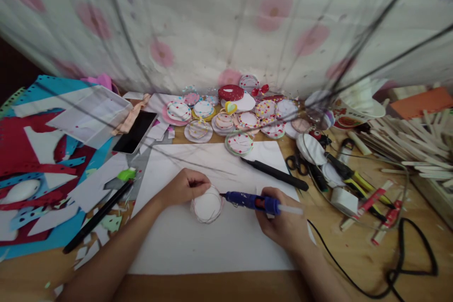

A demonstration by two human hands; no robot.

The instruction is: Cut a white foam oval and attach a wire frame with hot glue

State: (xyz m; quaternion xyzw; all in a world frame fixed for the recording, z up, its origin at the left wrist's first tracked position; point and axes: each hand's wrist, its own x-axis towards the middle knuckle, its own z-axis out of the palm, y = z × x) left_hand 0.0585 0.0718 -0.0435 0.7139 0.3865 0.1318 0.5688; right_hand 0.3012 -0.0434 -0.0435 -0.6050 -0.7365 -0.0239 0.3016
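A small round white piece (207,205) with thin pinkish strands around its rim lies on a large white sheet (170,250). My left hand (186,186) is closed, thumb and fingers pinching the upper left edge of this round piece. Wrapped round a blue glue gun (244,199) is my right hand (278,217), to the right of the piece. The gun's nozzle points left and is at the upper right rim of the round piece; whether it touches cannot be made out. A whitish glue stick sticks out of the gun's rear.
Decorated round pieces (239,144) cluster behind the sheet. A black pen-like tool (278,174), scissors (297,165), pliers (348,179), wooden sticks (417,144) and a black cable (401,250) lie right. Left are a phone (135,132), a clear box (90,115) and coloured scraps (38,146).
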